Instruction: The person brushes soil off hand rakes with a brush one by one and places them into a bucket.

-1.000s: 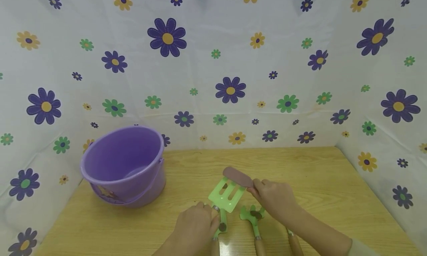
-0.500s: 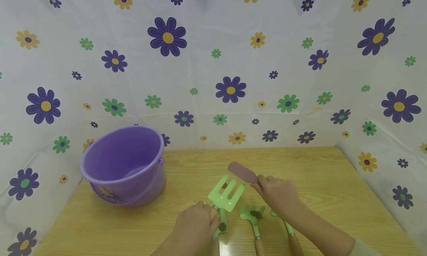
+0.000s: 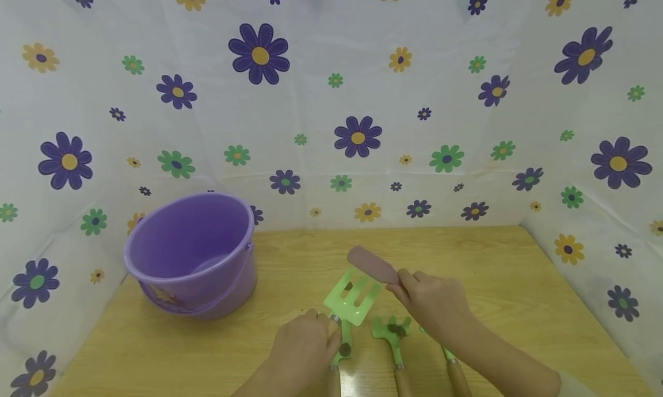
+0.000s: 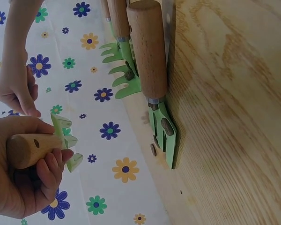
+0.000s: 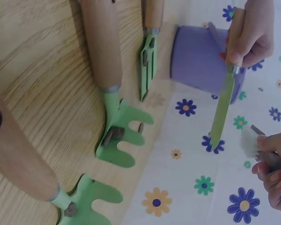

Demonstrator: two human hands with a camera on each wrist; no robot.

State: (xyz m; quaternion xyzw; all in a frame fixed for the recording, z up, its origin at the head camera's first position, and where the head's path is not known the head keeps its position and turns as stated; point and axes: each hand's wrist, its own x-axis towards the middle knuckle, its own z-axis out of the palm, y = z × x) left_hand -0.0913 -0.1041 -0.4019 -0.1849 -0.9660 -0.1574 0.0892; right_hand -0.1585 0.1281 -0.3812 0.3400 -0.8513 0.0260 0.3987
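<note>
My left hand (image 3: 302, 345) grips the wooden handle of a green garden fork (image 3: 352, 298), held tilted above the table with its tines pointing away. The right hand (image 3: 432, 305) holds a small brush (image 3: 370, 264) with a flat pinkish-brown back, just past the tine tips. Pale bristles show blurred beneath it in the right wrist view. Below the left hand lies a green slotted tool (image 4: 164, 129) with brown clumps on it. A green hand rake (image 3: 392, 331) with brown clumps lies beside it. Another green tool (image 5: 91, 204) is partly hidden by the right arm in the head view.
A purple bucket (image 3: 243, 287) with its handle hanging down stands at the left back of the wooden table (image 3: 466, 247). A flowered white cloth (image 3: 311, 109) rises along the back and both sides.
The brush first moved right and up from over the fork's tines, then slightly back left. The left hand and the fork have barely moved.
</note>
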